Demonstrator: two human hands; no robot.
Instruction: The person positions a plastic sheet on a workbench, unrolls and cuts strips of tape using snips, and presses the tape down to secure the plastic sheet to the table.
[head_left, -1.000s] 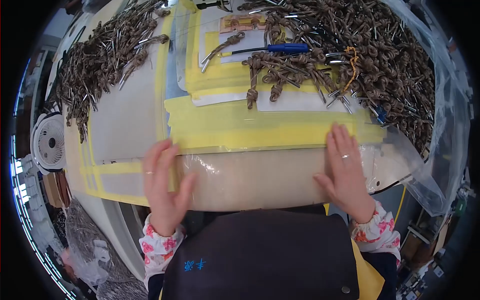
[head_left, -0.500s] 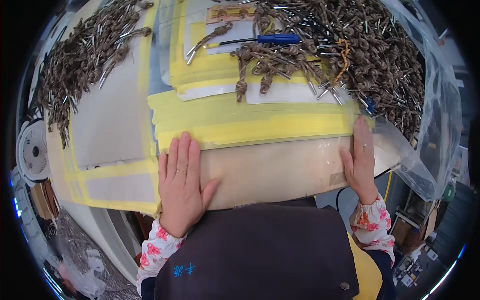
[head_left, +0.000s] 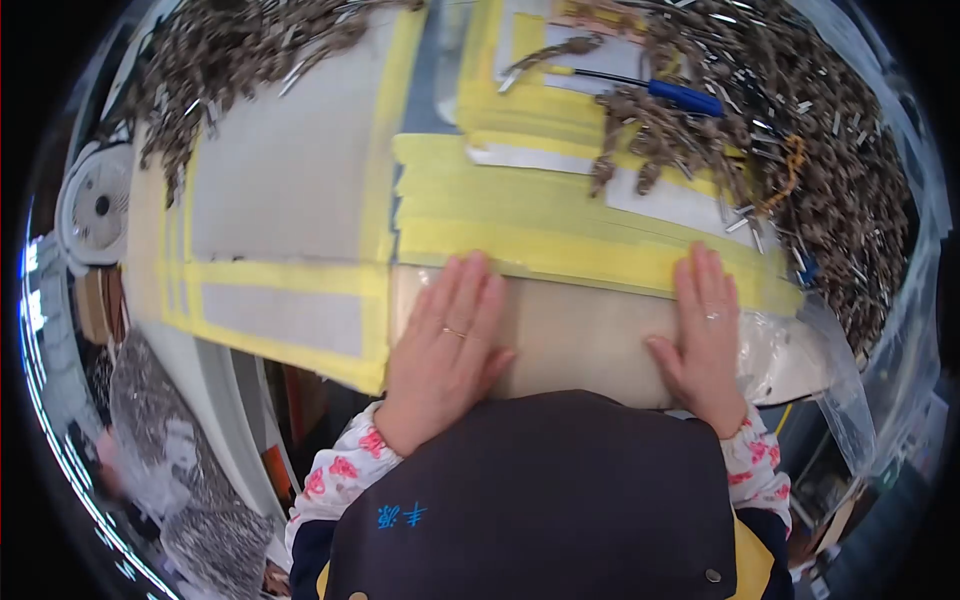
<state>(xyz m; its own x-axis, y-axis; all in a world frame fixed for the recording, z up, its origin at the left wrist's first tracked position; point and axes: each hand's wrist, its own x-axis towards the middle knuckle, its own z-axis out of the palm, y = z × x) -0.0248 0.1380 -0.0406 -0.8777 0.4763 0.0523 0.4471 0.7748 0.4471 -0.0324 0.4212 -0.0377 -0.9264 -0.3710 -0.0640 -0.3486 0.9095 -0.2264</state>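
Note:
My left hand (head_left: 447, 350) lies flat, palm down, on the pale front strip (head_left: 570, 335) of the work surface, fingertips at the edge of the yellow tape (head_left: 540, 225). Flat on the same strip, further right, is my right hand (head_left: 702, 335), its fingertips on the tape. Neither hand holds anything. Beyond them a blue-handled tool (head_left: 685, 98) with a thin dark shaft lies among brown knotted cords (head_left: 640, 120) with metal tips.
Large heaps of knotted cords fill the back right (head_left: 820, 130) and back left (head_left: 240, 60). Clear plastic sheeting (head_left: 850, 400) hangs at the right edge. A white fan (head_left: 100, 205) stands at left, above plastic-wrapped bundles (head_left: 160, 430).
The view has shifted, so the surface appears further right. Both hands remain flat on the front strip; compared with half a second ago they are closer together.

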